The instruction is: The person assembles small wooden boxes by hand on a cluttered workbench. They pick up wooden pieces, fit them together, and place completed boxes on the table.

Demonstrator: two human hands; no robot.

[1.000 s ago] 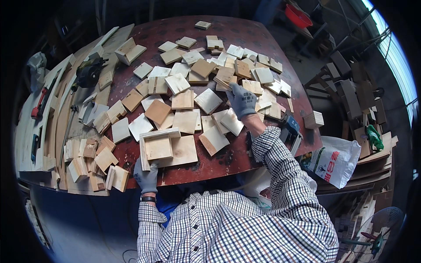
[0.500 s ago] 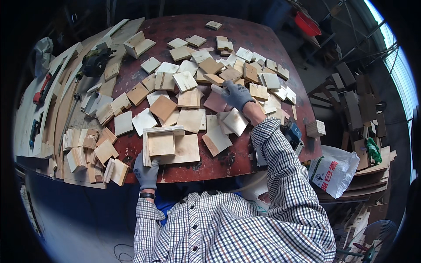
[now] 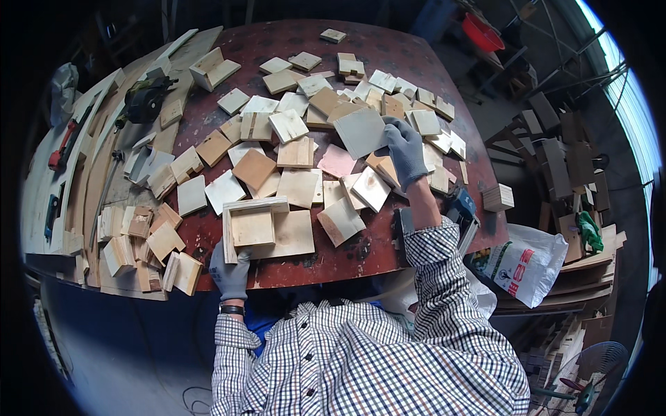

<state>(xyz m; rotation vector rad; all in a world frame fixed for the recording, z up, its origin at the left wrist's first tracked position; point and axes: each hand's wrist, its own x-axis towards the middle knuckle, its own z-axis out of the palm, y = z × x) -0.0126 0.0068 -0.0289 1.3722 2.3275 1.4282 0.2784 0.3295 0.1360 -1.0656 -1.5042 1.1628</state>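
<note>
My gloved left hand (image 3: 229, 272) grips the left side of a small wooden box-like assembly (image 3: 297, 236) at the table's near edge; its fingers are partly hidden behind the wood. The assembly has raised strips along its top and left sides and a square block inside. My gloved right hand (image 3: 406, 149) is closed on the right edge of a pale square wooden board (image 3: 359, 132), held tilted above the pile. Below it lie a pinkish wood piece (image 3: 337, 161) and a whitish wood block (image 3: 371, 188). Many loose wood pieces (image 3: 288, 126) spread around both hands.
The dark red table (image 3: 277, 41) carries the pile. Long planks with a drill (image 3: 147, 100) and a red-handled tool (image 3: 64, 144) lie at the left. A blue power tool (image 3: 461, 208) stands at the right edge, near a white bag (image 3: 534, 263). Stacked offcuts (image 3: 555, 166) sit beyond.
My right hand has taken hold of the pale square board and lifted it from the pile, moving slightly right. My left hand keeps its grip on the box-like assembly.
</note>
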